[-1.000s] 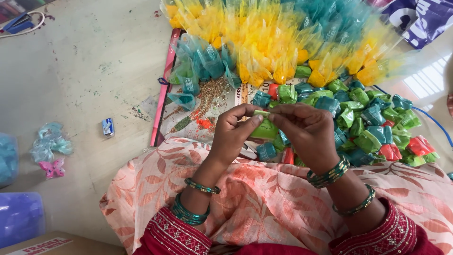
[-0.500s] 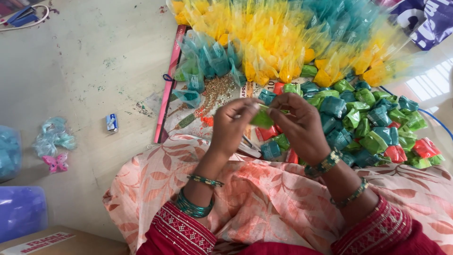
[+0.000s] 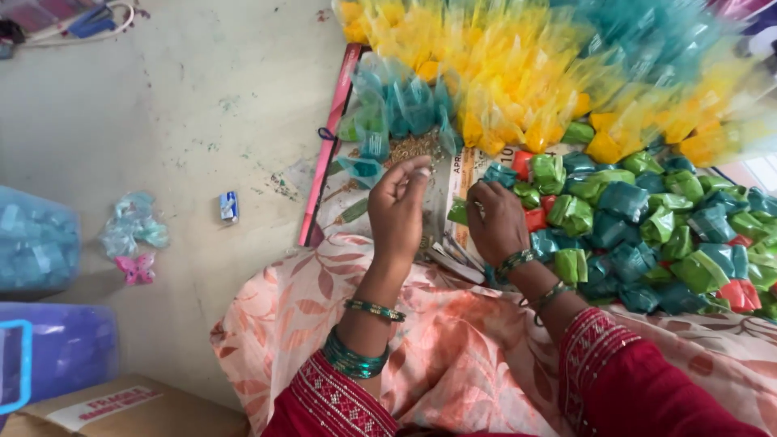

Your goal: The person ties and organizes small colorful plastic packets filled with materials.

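My left hand is raised over a printed paper sheet. Its fingertips are pinched together just below a small heap of brownish seeds, and I see nothing between them. My right hand sits close beside it and holds a small green plastic wrapper at its fingertips. Both wrists wear green bangles, and the sleeves are red. A peach floral cloth covers my lap below the hands.
Folded green, teal and red packets are piled to the right. Yellow and teal pouches are heaped at the top, and more teal pouches lie by the seeds. On the floor to the left are loose wrappers, a blue bag, a purple container and a cardboard box.
Both hands held the green wrapper together before. My left hand has let go and moved up and left toward the seeds. The right hand keeps the wrapper.
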